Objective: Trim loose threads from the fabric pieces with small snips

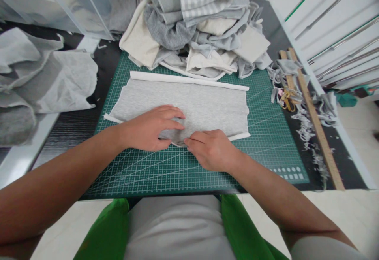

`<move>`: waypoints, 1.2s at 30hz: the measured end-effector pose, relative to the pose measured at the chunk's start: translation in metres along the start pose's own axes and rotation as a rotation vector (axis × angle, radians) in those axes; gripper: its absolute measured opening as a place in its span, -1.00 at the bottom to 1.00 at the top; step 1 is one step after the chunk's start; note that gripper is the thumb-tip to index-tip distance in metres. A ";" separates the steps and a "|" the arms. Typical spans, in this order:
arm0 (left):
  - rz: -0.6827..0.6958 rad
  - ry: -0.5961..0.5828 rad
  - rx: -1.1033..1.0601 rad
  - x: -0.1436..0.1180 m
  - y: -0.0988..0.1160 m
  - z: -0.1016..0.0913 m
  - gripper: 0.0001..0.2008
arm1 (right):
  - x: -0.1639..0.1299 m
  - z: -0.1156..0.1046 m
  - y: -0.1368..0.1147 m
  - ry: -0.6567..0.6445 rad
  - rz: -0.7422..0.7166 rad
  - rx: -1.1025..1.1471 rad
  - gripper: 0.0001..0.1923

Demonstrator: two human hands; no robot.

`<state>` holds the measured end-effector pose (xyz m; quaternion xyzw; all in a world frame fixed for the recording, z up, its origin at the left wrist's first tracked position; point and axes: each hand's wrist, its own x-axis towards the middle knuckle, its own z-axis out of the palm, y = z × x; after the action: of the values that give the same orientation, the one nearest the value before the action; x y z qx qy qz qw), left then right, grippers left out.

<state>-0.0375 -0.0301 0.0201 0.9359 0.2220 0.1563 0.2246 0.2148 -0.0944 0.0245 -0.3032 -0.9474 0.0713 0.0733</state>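
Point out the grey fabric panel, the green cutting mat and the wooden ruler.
Grey knit fabric panel (pixel 195 102), head view, its flat middle above the hands.
Green gridded cutting mat (pixel 154 173), head view, bare near part.
Long wooden ruler (pixel 318 127), head view, mid-length.

Grey cloth (pixel 204 102) soft knit; mat (pixel 266 133) matt; ruler (pixel 316 121) wooden.

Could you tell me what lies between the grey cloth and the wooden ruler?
In the head view, bare green cutting mat, then scissors among fabric scraps, separate the grey cloth from the wooden ruler.

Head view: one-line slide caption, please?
Both hands, left and right, pinch grey fabric piece on green cutting mat.
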 end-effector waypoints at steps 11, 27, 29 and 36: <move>-0.050 0.037 -0.039 -0.004 -0.008 0.000 -0.61 | 0.002 0.000 -0.002 -0.009 -0.007 -0.007 -0.76; -0.018 0.039 -0.036 -0.003 -0.008 -0.001 -0.60 | 0.004 -0.002 -0.004 0.010 0.002 0.000 -0.74; -0.020 0.025 -0.033 -0.003 -0.008 -0.001 -0.60 | 0.003 -0.001 -0.003 0.019 -0.006 0.006 -0.75; -0.019 0.040 -0.045 -0.003 -0.010 0.001 -0.59 | 0.001 0.000 -0.002 0.045 -0.016 -0.015 -0.74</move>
<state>-0.0430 -0.0241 0.0143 0.9251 0.2320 0.1779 0.2424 0.2132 -0.0956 0.0248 -0.2975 -0.9485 0.0567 0.0929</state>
